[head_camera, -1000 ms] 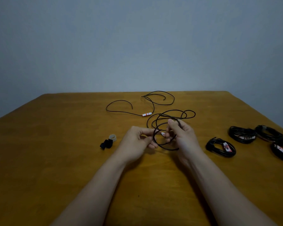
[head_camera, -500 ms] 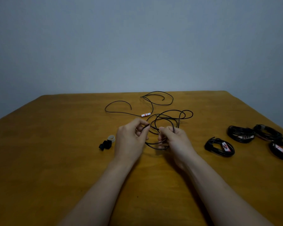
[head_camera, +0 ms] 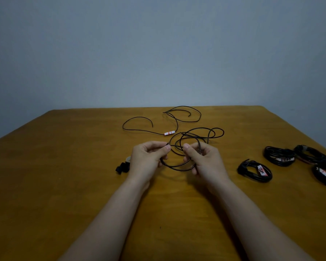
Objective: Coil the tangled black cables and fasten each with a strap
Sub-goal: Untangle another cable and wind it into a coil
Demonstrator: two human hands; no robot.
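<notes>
Centrally, on a brown wooden table [head_camera: 79,185], a person's two bare hands hold a thin black cable [head_camera: 178,168] just above the surface. The right hand [head_camera: 207,164] has its fingers curled round a few gathered loops, which hang as a rough ring between the two hands. The left hand [head_camera: 149,161] pinches a single strand between thumb and forefinger at the ring's upper left edge.

The slack lies beyond the fingers, away from the person. Loose loops spread out behind the right hand. From there the cable wanders toward the far edge and off to the left, past a white and red tag [head_camera: 169,133] on the line. The next turn probably calls for drawing that slack back toward the body. The left hand looks placed to feed it while the right holds the coil.

Some small black straps [head_camera: 121,168] lie just to the left of the left hand, nearer to it than to the right. Well apart on the right lie several finished coils [head_camera: 254,171], already tied.
</notes>
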